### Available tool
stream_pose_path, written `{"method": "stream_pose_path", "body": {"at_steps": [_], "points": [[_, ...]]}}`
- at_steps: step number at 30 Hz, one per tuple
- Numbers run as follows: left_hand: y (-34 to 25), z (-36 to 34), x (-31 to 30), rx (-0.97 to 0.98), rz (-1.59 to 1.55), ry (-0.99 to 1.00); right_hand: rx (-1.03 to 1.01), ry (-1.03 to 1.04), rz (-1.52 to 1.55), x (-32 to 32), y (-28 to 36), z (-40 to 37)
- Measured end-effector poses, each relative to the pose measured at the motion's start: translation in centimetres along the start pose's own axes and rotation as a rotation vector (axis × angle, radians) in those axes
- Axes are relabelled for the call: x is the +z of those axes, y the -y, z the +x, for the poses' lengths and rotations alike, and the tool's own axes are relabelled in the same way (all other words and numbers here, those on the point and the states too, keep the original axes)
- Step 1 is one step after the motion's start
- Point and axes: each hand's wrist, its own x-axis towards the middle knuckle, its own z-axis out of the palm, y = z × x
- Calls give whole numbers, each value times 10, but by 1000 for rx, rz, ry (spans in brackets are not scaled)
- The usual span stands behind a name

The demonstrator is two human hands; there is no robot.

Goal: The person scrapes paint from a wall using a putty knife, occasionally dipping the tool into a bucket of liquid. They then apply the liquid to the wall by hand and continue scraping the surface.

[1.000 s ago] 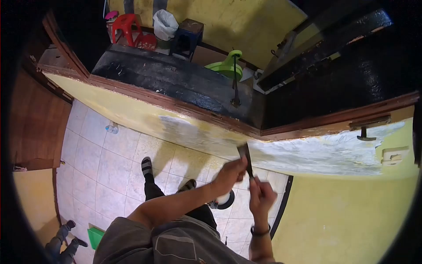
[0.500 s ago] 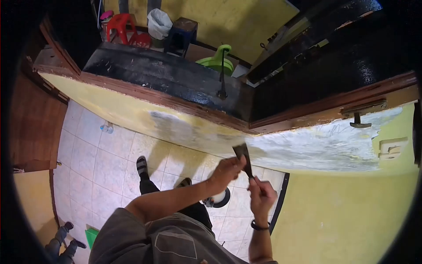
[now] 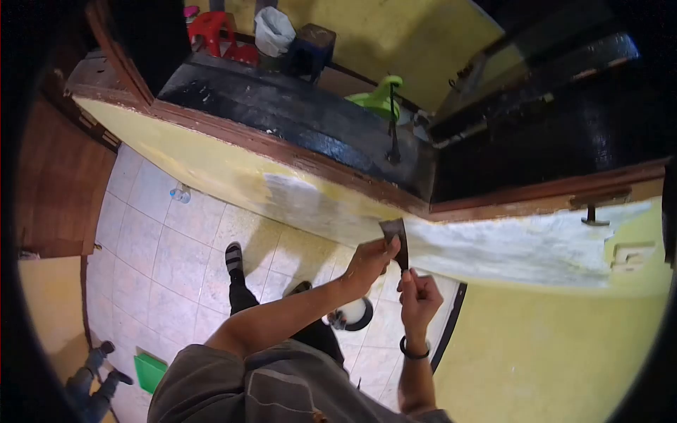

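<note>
My right hand (image 3: pixel 420 299) is closed round the handle end of a dark flat scraper (image 3: pixel 397 236), in front of my chest. Near the blade, my left hand (image 3: pixel 369 266) has its fingers bent against the scraper's side. The blade's wide end points at the yellow wall (image 3: pixel 211 163), just below the wooden window frame. A whitish scraped patch (image 3: pixel 508 248) spreads over the wall to the right, and a smaller one lies to the left.
Behind the dark sill (image 3: pixel 282 106) are a red stool (image 3: pixel 211 29), a white bag (image 3: pixel 273 32) and a green basin (image 3: pixel 377 100). A bucket (image 3: pixel 355 314) stands by my feet. Another person's legs (image 3: pixel 95 381) show at lower left, near a green object (image 3: pixel 149 371).
The view has shifted, so the window and wall sit further right. Both hands still hold the scraper, and the left has moved slightly along the blade.
</note>
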Motion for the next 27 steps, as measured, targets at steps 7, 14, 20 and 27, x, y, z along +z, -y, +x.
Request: {"method": "stream_pose_path", "body": {"at_steps": [7,14,20,27], "points": [[5,-4,19,-122,-101,63,-139,33,-82,-28,15,0],[6,2,15,-29,44,102,-83,-23,18,-28,2,0],[6,30,-31,241,-49,23,-247,68,-49,11,15,43],[15,-3,4,-80,58,99,31,55,54,-21,1,-5]]}}
